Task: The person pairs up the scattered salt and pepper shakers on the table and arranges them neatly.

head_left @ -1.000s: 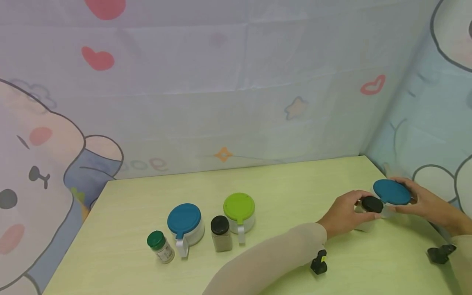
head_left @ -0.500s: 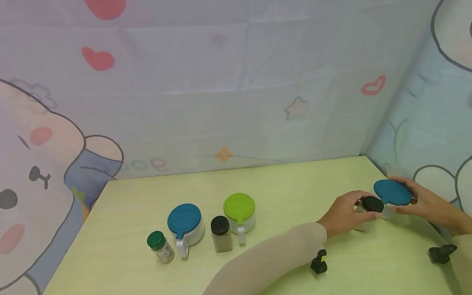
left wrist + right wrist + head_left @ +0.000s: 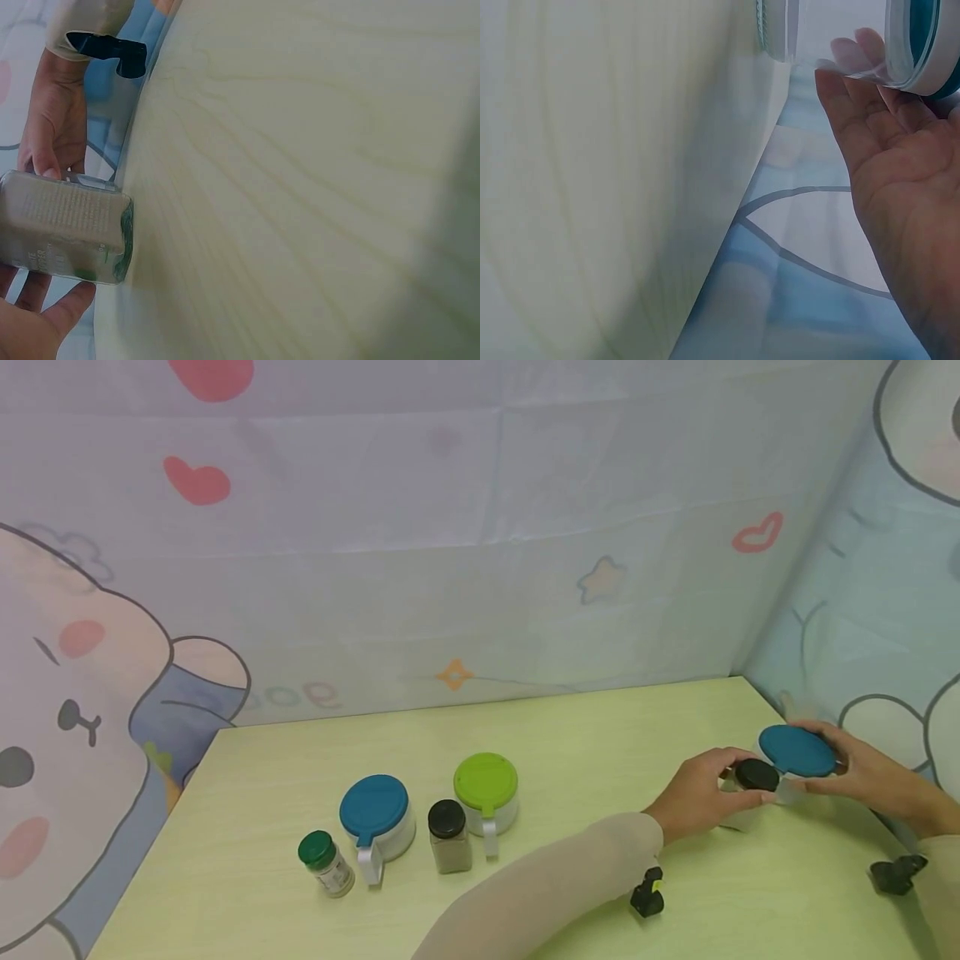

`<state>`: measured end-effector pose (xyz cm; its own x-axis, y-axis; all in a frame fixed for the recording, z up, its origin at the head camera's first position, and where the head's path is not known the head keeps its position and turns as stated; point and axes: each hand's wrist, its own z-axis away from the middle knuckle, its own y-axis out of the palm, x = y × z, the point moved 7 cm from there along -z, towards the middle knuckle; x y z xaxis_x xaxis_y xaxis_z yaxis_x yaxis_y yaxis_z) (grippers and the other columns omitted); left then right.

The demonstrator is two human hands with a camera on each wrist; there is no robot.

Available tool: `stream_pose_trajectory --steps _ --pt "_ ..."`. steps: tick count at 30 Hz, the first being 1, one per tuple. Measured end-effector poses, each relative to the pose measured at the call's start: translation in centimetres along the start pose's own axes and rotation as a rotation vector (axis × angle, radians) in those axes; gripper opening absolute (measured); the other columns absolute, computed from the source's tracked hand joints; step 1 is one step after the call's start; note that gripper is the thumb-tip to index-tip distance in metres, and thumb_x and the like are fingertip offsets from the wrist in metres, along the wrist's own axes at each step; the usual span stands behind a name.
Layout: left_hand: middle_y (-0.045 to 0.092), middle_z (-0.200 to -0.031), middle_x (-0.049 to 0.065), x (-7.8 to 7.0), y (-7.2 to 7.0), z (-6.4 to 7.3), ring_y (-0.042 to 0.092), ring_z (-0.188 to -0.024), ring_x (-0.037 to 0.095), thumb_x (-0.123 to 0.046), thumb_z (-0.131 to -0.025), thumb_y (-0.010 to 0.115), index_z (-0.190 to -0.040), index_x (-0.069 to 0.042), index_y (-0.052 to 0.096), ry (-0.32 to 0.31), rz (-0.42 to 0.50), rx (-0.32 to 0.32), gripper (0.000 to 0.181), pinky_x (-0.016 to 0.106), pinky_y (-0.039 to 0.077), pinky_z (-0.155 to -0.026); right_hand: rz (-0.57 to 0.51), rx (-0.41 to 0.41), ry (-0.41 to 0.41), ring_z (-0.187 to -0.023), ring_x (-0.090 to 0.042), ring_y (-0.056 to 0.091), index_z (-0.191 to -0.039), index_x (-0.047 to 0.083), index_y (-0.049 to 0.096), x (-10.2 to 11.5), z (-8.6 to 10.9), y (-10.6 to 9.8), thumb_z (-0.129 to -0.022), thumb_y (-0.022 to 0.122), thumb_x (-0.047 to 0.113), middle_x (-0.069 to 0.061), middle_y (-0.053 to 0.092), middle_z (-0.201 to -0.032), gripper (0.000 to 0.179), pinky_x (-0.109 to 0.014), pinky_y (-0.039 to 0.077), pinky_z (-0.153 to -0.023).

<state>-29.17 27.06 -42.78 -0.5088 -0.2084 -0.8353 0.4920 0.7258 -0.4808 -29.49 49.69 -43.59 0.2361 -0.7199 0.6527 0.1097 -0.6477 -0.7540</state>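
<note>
At the table's right end, my left hand (image 3: pixel 705 793) grips a square glass spice jar (image 3: pixel 756 775) with a black cap. The left wrist view shows printed text on this jar (image 3: pixel 64 225), pale brown contents, and fingers below it. Just right of it, my right hand (image 3: pixel 873 774) holds a clear round seasoning pot (image 3: pixel 797 752) with a blue lid and a handle. In the right wrist view, fingers (image 3: pixel 862 112) wrap the pot's transparent wall. The two containers stand side by side; whether they touch cannot be made out.
On the left half of the yellow-green table (image 3: pixel 600 735) stand a green-capped shaker (image 3: pixel 327 862), another blue-lidded pot (image 3: pixel 377 814), another black-capped jar (image 3: pixel 450 835) and a green-lidded pot (image 3: pixel 487 789). A printed cloth (image 3: pixel 375 527) hangs behind and on both sides.
</note>
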Motion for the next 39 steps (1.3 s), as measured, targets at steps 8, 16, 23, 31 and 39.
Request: stream_pose_trajectory --steps 8,16,23,31,39 --pt "0.062 -0.119 -0.021 0.02 0.03 0.03 0.053 -0.101 -0.009 -0.034 -0.093 0.076 -0.134 -0.026 0.062 0.004 -0.005 -0.003 0.044 0.010 0.046 -0.088 0.014 -0.006 -0.014 -0.103 0.021 0.040 -0.160 0.005 0.017 0.03 -0.02 0.01 -0.092 0.075 0.011 -0.032 0.034 -0.143 0.089 -0.024 0.054 -0.070" --pt "0.062 -0.118 -0.020 -0.10 0.06 -0.04 0.053 -0.101 -0.010 -0.034 -0.093 0.076 -0.133 -0.025 0.062 0.015 -0.024 0.001 0.043 0.009 0.045 -0.088 0.013 -0.010 -0.025 -0.103 0.019 0.043 -0.161 0.011 0.018 0.09 0.02 0.01 -0.092 0.075 0.010 -0.026 0.035 -0.141 0.090 -0.024 0.054 -0.070" --pt "0.062 -0.118 -0.020 -0.17 0.02 0.02 0.053 -0.101 -0.010 -0.034 -0.093 0.075 -0.134 -0.025 0.061 0.014 -0.029 -0.001 0.044 0.009 0.045 -0.089 0.009 -0.005 -0.030 -0.104 0.019 0.044 -0.160 0.008 0.019 0.15 0.03 0.03 -0.092 0.074 0.009 -0.025 0.036 -0.139 0.088 -0.024 0.054 -0.071" --pt "0.062 -0.120 -0.020 -0.23 0.02 0.08 0.053 -0.103 -0.010 -0.034 -0.094 0.075 -0.134 -0.024 0.061 0.007 -0.039 -0.002 0.044 0.009 0.045 -0.090 0.005 -0.004 -0.022 -0.104 0.020 0.042 -0.158 0.003 0.019 -0.05 -0.04 -0.02 -0.092 0.074 0.009 -0.028 0.035 -0.141 0.086 -0.024 0.054 -0.072" --pt "0.062 -0.119 -0.019 -0.29 0.00 0.17 0.053 -0.104 -0.010 -0.033 -0.094 0.075 -0.134 -0.023 0.059 0.006 -0.042 0.001 0.044 0.009 0.045 -0.091 -0.005 0.001 -0.027 -0.105 0.021 0.040 -0.158 0.002 0.018 -0.07 -0.07 -0.01 -0.093 0.073 0.008 -0.031 0.034 -0.143 0.086 -0.023 0.054 -0.072"
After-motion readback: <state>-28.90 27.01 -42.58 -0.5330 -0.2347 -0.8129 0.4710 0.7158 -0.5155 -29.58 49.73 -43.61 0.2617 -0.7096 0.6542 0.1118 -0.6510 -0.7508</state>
